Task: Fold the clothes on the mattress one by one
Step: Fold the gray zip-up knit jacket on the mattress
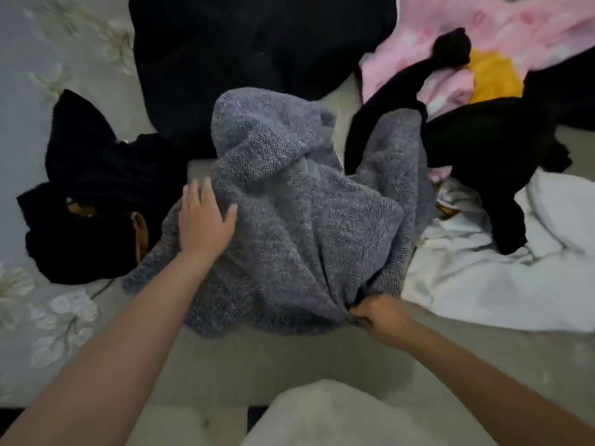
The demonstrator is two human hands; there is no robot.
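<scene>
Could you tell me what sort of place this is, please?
Probably a bedroom at home: a floral sheet covers a mattress, loose clothes lie in heaps on it, and the hands are working a grey knit, with a pink garment behind.

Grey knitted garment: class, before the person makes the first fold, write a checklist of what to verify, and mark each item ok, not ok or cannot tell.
1. Right hand grips the near edge of the grey knitted garment: ok.
2. Left hand rests flat on the garment's left side, fingers straight: ok.
3. Garment spread flat: not ok, it lies bunched and creased.
4. Garment free of other clothes: not ok, a black garment lies over its far right part.
5. Bare mattress in front for folding: ok.
6. Sleeves located: cannot tell.
</scene>
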